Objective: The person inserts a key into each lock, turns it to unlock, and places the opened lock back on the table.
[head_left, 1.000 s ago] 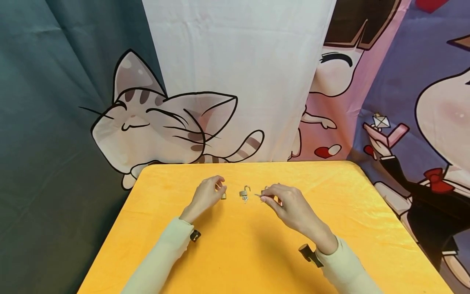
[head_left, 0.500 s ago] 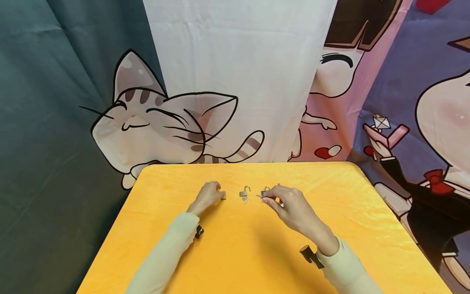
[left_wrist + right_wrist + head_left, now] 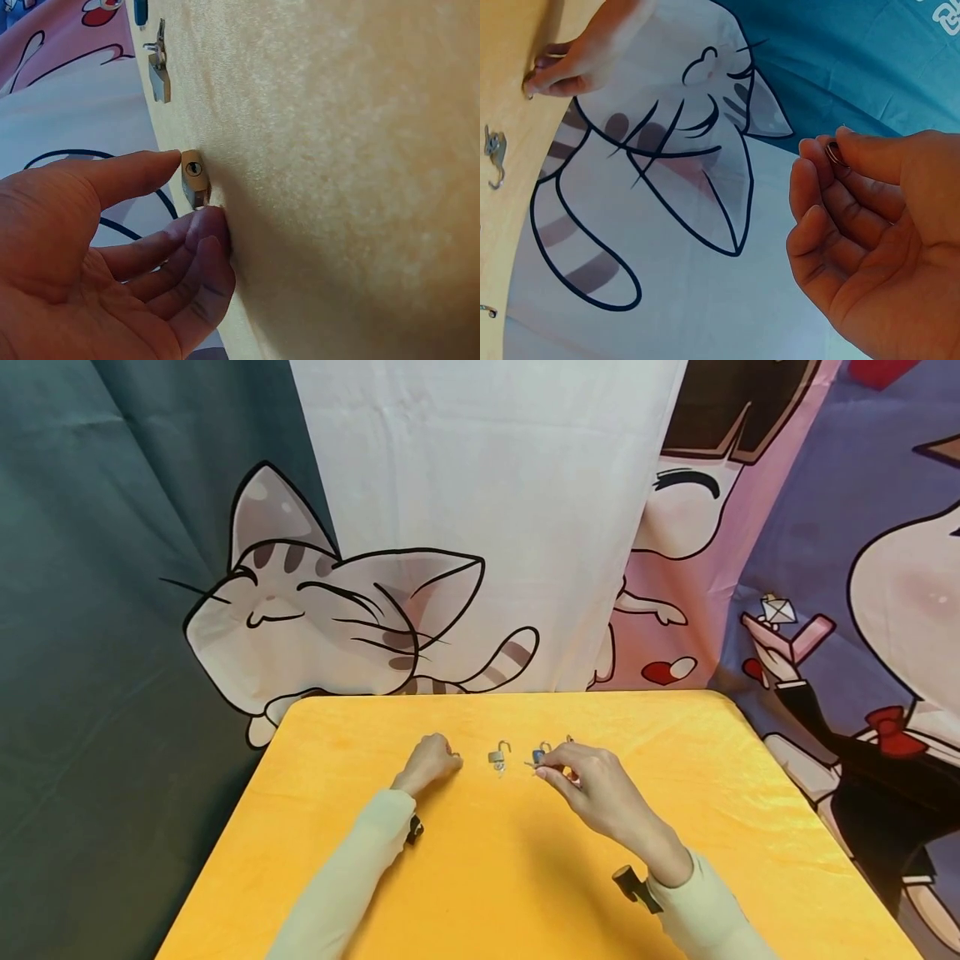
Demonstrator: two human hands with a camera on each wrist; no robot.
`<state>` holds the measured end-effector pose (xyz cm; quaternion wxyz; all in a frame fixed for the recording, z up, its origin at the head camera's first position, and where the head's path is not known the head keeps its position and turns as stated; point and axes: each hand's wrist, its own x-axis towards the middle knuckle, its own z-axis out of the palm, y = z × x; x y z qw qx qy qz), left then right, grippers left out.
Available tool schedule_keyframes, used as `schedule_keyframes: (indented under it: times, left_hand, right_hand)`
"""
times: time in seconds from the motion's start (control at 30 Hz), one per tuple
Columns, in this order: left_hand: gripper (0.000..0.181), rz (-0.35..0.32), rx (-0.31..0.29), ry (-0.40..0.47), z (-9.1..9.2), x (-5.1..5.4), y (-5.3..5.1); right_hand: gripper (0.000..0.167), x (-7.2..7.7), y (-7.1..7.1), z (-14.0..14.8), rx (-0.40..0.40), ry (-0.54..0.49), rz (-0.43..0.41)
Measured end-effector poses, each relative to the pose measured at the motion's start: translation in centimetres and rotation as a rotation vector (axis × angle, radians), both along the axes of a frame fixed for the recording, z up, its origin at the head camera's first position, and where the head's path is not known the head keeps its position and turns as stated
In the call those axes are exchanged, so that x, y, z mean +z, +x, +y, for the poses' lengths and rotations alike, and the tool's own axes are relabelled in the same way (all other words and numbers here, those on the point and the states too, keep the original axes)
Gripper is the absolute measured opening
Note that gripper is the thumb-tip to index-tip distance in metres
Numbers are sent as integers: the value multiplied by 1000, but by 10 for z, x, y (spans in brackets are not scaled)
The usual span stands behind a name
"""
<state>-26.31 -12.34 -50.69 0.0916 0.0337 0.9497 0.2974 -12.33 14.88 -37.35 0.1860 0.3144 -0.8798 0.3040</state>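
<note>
My left hand (image 3: 431,762) is at the left end of a row of small padlocks. In the left wrist view its thumb and curled fingers grip a brass padlock (image 3: 193,171) by its two ends, the keyhole facing the camera. My right hand (image 3: 600,781) pinches a small key (image 3: 530,764) between thumb and forefinger, above the table. A ring (image 3: 835,154) shows between those fingertips in the right wrist view. Between the hands lies another brass padlock (image 3: 497,758) with its shackle open and a key hanging from it. A blue padlock (image 3: 537,756) lies just behind the right fingertips.
A yellow cloth covers the table (image 3: 480,877). Behind the right hand, a small shackle-like piece (image 3: 570,739) peeks out, mostly hidden. A curtain (image 3: 480,527) printed with a cartoon cat hangs along the table's back edge.
My left hand has come down and slightly right onto the left brass padlock, and its fingers have closed around it. My right hand stays nearly still with the key.
</note>
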Motion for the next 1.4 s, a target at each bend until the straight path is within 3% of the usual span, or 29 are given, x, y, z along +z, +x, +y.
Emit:
schedule_keyframes:
  times: [0.57,0.73,0.83,1.03,1.23,1.4]
  left_hand:
    - [42,51,-63,23,1,-3,-1]
    - [41,41,-63,47,0,-4,-2]
    - [33,41,-55,44,0,-2,1]
    - [6,95,-18,91,0,14,9]
    - [8,220,-31,167,3,35,13]
    - [8,296,-47,215,7,55,22]
  right_hand:
    - [4,-1,-1,2,-12,-12,8]
    - [6,0,-1,3,-16,-6,17]
    - [5,1,-1,5,-24,-3,18]
    - [5,4,-1,5,-32,-5,20]
    - [7,7,-2,6,-30,-23,43]
    - [7,9,-3,6,-27,-29,56]
